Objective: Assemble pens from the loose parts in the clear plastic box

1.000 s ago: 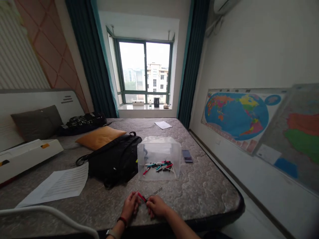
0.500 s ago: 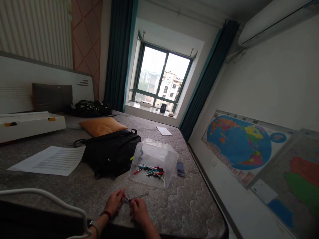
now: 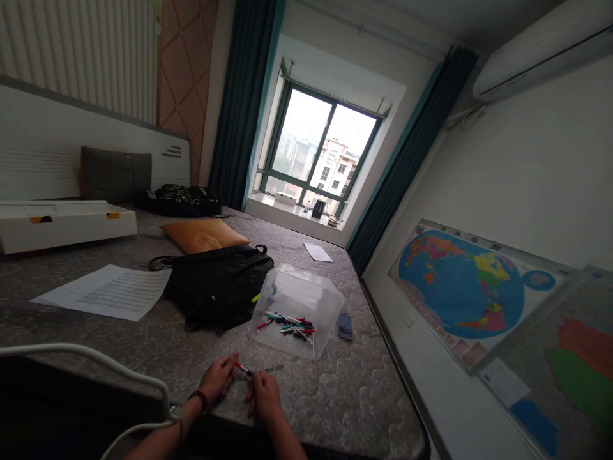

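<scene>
Head view: clear plastic bin [image 3: 306, 291] on the patterned grey mattress [image 3: 373, 390], a loose heap of pens [image 3: 290, 324] in its lower part, red, teal, black and white among them. Nearer the wearer than the bin, and a little to its left, both hands at one red-and-white pen [image 3: 244, 368], which lies slantwise between them, apart from the bin. Left hand [image 3: 219, 378] has its fingertips drawn narrow at the red end; right hand [image 3: 265, 395] is closed round the dark end, thumb side up, fingers curled beneath. Immediately left of the bin, a black backpack [image 3: 215, 284]; past it, farther left, a printed sheet [image 3: 110, 292]. Beyond the bin to the left, a flat orange-brown item [image 3: 204, 235], cushion or envelope, cannot tell which. Well beyond the bin, near the mattress's far edge, a blank-looking white sheet [image 3: 317, 252]. Just right of the bin, a dark flat object [image 3: 345, 326], blurred into blocks, identity unclear. Well right of the bin, on the wall, a world map [image 3: 464, 281]
</scene>
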Motion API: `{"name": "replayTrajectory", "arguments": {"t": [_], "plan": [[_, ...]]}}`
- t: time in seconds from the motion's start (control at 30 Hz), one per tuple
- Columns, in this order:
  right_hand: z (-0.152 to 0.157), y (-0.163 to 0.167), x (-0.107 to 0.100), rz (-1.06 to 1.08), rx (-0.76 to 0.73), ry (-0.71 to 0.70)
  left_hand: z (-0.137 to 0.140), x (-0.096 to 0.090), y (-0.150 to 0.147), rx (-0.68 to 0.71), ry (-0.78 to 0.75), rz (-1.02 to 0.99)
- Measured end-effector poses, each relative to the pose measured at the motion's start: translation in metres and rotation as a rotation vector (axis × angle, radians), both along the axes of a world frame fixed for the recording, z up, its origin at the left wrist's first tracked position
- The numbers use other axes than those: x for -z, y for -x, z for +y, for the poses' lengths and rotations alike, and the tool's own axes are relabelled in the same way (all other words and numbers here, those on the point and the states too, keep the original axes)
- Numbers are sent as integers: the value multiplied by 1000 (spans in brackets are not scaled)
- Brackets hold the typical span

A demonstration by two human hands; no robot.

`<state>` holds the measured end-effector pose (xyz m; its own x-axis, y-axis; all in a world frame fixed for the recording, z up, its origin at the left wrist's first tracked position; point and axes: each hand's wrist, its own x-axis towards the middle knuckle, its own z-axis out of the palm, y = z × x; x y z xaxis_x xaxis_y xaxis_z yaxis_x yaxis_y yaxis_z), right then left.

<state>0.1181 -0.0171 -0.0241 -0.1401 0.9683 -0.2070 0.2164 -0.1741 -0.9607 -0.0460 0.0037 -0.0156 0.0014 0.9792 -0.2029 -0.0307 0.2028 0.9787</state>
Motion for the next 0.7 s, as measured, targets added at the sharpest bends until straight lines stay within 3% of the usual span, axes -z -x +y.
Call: {"name": "replayTrajectory", "arguments": {"t": [0.17,0.5,0.7], "plan": [[3,-1,-2,3,-46,46,-3,0,-1,30,-20,41],[-2,-3,-4,88,57,4,-4,1,-1,-29,-24,102],[1,-6,-9,87,-62,108,-9,-12,1,0,-16,70]]}}
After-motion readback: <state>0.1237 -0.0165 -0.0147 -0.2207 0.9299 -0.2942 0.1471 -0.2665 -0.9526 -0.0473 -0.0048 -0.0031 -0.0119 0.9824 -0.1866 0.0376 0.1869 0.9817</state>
